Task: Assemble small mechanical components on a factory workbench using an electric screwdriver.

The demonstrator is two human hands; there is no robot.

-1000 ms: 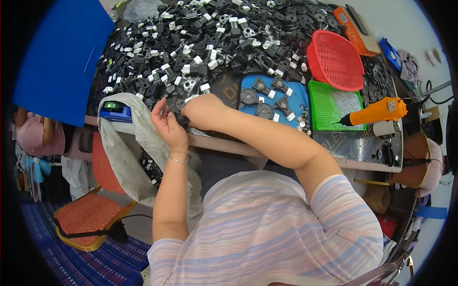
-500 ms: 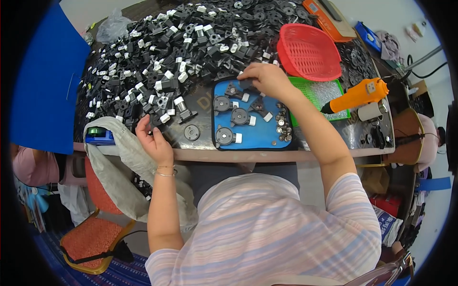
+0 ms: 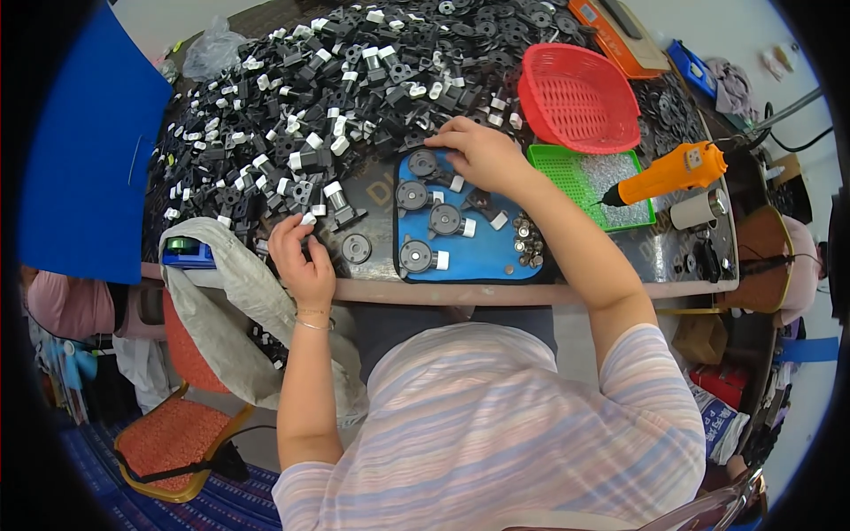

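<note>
My right hand (image 3: 482, 155) is over the top of a blue mat (image 3: 474, 263), its fingers apart. Its fingertips are at a black disc (image 3: 422, 163) that sits on a black part with a white end. Below it on the mat, several more black parts carry discs, such as the middle assembly (image 3: 445, 219). Beside them lies a disc-less black bracket (image 3: 482, 208) with a white end. My left hand (image 3: 303, 265) is at the near edge of the pile, fingers loosely bent and apart, close to a white-ended part (image 3: 307, 219). A loose disc (image 3: 357, 248) lies to its right.
A big pile of black and white parts (image 3: 292, 124) covers the far table. Right of the mat are small metal pieces (image 3: 529, 242), a red basket (image 3: 580, 102), a green tray (image 3: 558, 168) and an orange electric screwdriver (image 3: 668, 175). Grey cloth (image 3: 199, 305) hangs at the left edge.
The disc that was in my right hand now sits on the top-left part on the mat, and that hand has shifted slightly left. My left hand has moved right, its fingers more bent.
</note>
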